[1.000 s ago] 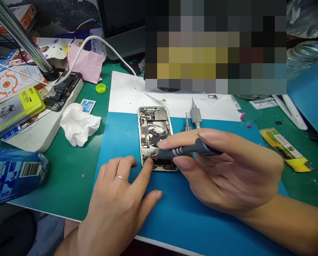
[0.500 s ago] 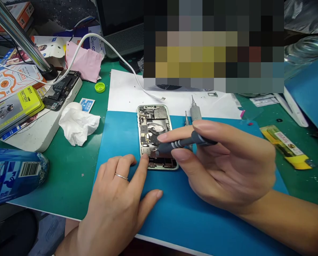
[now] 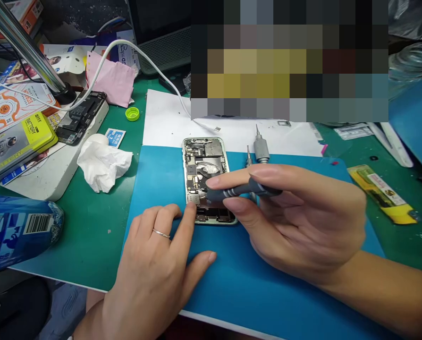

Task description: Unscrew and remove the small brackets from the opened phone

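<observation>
A phone point(image 3: 207, 156) with its back off lies on the blue mat, its circuit board and inner parts bare. My left hand point(image 3: 154, 255), wearing a ring, rests on the mat with fingers apart. Its index fingertip presses on the phone's lower left part. Between thumb and fingers my right hand point(image 3: 303, 212) pinches a slim dark grey tool point(image 3: 232, 191) with pale bands, held slanting over the phone's lower half. The tool's tip and exact kind cannot be made out. Two screwdrivers point(image 3: 261, 148) with fine tips lie behind my right hand, partly hidden.
A white cable point(image 3: 140, 47) arcs across the back. At left are crumpled tissue point(image 3: 105, 160), a green cap point(image 3: 132, 114), another opened phone point(image 3: 78, 118) on a white box, and a blue bottle point(image 3: 16, 233). A yellow packet point(image 3: 383, 193) lies at right. A pixelated patch covers the upper right.
The tool and my right hand's fingertips have shifted slightly left over the phone. My left hand stays almost where it was. The view has tilted a little.
</observation>
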The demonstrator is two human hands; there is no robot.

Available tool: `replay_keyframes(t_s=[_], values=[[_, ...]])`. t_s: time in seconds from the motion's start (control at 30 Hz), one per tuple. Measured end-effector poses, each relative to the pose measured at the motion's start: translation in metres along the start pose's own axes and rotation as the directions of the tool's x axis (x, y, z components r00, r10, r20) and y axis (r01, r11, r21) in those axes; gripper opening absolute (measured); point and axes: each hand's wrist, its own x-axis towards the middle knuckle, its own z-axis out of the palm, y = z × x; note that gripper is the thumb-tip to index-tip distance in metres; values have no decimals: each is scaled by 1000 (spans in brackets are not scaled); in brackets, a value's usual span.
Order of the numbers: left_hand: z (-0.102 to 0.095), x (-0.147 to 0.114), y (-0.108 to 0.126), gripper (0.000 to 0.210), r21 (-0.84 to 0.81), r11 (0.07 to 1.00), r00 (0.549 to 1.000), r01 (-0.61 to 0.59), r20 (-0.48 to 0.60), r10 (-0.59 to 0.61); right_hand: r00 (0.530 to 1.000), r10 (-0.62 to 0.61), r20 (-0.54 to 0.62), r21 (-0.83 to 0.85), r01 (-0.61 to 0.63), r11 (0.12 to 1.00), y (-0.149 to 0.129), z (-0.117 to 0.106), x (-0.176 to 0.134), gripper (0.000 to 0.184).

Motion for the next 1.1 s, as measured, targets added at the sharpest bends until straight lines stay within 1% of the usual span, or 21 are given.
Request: replay_keyframes(t_s=[0.13,0.4,0.57,0.7,0.87,1.0,1.1], values=[[0,-1,1,57,14,1000,1000,-3,-20,3,999,-2,42,4,1,1000,-1,-1,1,75],[0,-1,1,57,13,1000,1000,0,-17,1,999,-48,-26,-49,46,998,2,2,2,71],[-1,-2,0,55,-8,1000,1000,-1,-3,1,999,-48,7,-71,48,996,-1,0,5,73],[-2,-2,0,49,-43,999,1000,6,18,-5,998,-37,51,-39,39,998,-2,-2,4,77],[-2,-1,-1,47,-43,999,1000,2,12,-1,998,-60,-3,-68,59,996,1,-2,3,74],[-2,-2,0,46,-48,999,1000,2,9,-1,997,-74,-7,-46,73,996,2,0,3,75],[-3,-2,0,46,-50,999,1000,-2,6,3,998,-53,-22,-57,51,997,1,0,2,74]])
